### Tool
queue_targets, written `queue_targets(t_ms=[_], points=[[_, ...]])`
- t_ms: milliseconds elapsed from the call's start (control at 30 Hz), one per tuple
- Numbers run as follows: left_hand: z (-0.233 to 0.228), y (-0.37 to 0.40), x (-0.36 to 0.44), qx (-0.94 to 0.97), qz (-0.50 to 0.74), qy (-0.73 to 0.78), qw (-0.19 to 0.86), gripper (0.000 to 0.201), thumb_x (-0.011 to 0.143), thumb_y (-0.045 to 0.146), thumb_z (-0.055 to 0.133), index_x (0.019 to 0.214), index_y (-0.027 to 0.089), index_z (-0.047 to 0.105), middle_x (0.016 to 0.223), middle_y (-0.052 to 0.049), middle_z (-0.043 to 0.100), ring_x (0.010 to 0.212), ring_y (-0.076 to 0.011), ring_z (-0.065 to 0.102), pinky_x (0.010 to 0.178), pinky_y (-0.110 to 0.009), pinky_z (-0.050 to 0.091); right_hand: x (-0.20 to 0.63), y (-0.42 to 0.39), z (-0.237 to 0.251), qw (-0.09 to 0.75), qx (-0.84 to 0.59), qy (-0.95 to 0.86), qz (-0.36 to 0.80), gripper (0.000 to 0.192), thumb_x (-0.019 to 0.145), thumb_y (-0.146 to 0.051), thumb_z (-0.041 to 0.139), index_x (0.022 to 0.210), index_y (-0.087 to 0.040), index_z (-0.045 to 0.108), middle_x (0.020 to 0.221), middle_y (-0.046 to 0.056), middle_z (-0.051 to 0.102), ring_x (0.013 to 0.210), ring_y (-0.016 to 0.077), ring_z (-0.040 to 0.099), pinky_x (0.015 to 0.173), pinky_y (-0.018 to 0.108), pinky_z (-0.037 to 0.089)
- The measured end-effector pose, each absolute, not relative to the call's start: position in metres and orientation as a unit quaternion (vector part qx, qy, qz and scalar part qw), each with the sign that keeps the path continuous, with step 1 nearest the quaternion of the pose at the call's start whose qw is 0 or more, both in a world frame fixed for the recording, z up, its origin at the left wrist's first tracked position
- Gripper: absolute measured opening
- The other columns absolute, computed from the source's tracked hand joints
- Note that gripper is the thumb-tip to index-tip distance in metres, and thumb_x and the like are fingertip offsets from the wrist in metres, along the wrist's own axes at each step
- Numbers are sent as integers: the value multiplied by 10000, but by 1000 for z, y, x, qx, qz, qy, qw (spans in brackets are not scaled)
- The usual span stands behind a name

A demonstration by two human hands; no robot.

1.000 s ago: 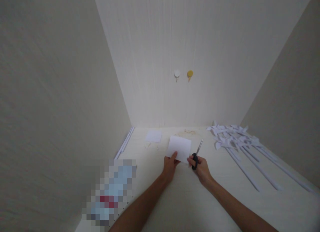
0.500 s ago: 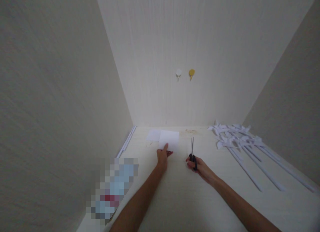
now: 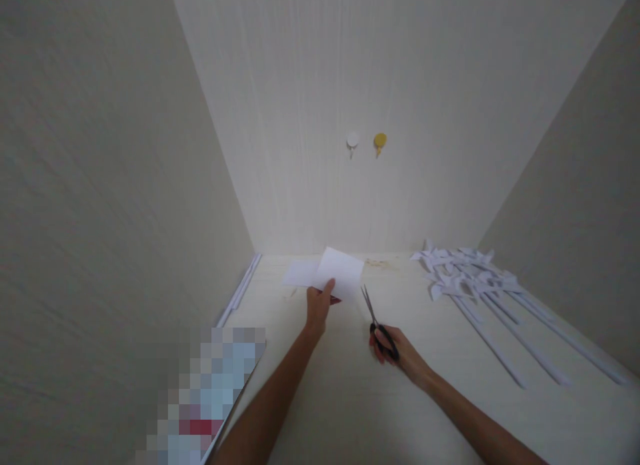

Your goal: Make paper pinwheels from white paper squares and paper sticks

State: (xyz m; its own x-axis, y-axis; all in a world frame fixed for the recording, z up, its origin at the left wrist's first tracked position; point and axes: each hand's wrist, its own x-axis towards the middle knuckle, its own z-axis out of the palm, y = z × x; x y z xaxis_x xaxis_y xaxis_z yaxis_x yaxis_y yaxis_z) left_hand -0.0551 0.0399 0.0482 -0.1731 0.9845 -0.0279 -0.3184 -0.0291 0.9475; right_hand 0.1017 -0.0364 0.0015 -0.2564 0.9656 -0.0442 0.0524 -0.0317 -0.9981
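Head view: two hands, one pair of scissors, two loose sheets of paper, two wall hooks, and a heap of paper pinwheels too tangled to count, though at least four long sticks run out of it toward the near right.

The left hand (image 3: pixel 319 306) pinches the near corner of a white sheet (image 3: pixel 341 273), thumb on top, and holds it tilted just above the table (image 3: pixel 350 398), about mid-width and toward the far wall. The sheet is plain, blank, roughly rectangular, with clean edges. A second white sheet (image 3: pixel 299 273) lies flat just left of it, partly covered by the held one.

The right hand (image 3: pixel 395 350) is closed through the black handles of the scissors (image 3: pixel 376 317), which sit just right of the held sheet; the thin metal blades are slightly parted and point to the far left, toward the sheet's near edge, not touching it.

The pinwheels (image 3: pixel 460 271) lie at the far right. On the far wall hang a white hook (image 3: pixel 353 141) and a yellow hook (image 3: pixel 380 141), side by side. A pixelated patch covers something at the near left. No writing can be read anywhere.
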Motion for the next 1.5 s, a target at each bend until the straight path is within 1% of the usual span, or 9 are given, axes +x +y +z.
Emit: queue_targets(t_ms=[167, 333, 500, 967, 1233, 1500], points=[[62, 37, -57, 305, 638, 440, 553, 188, 574, 234, 630, 674, 78, 593, 580, -21, 610, 489, -113, 558, 469, -240, 493, 97, -45, 3, 437, -411, -572, 559, 462, 709, -593, 417, 698, -137, 486, 461, -24, 467, 353, 50, 315, 355, 200, 198], [70, 31, -55, 304, 638, 437, 557, 208, 562, 250, 635, 672, 80, 591, 577, -23, 599, 503, -121, 565, 478, -251, 498, 94, -49, 6, 417, -409, -587, 561, 445, 722, -575, 419, 726, -135, 483, 482, -22, 467, 374, 56, 339, 362, 199, 227], [72, 24, -48, 310, 624, 422, 580, 231, 569, 244, 632, 737, 88, 599, 662, -38, 626, 561, -130, 582, 527, -267, 508, 95, -48, 2, 402, -418, -598, 553, 412, 749, -538, 415, 750, -134, 492, 500, -23, 463, 416, 63, 360, 387, 200, 248], [66, 20, -40, 322, 593, 428, 601, 226, 584, 259, 632, 719, 80, 601, 634, -56, 628, 551, -140, 584, 519, -273, 506, 96, -48, 6, 387, -420, -607, 553, 425, 747, -545, 410, 735, -129, 495, 496, -20, 467, 410, 60, 334, 395, 203, 241], [64, 21, -41, 332, 594, 427, 595, 209, 583, 260, 639, 695, 86, 609, 645, -57, 636, 560, -131, 583, 504, -240, 497, 97, -46, 0, 385, -419, -606, 556, 443, 728, -565, 420, 747, -129, 494, 496, -20, 466, 405, 61, 329, 388, 204, 233], [63, 21, -40, 329, 602, 419, 595, 227, 578, 265, 645, 710, 82, 614, 660, -64, 637, 583, -144, 589, 535, -272, 507, 97, -47, 4, 384, -422, -611, 549, 455, 728, -578, 405, 740, -131, 491, 491, -20, 459, 417, 66, 335, 396, 207, 237]])
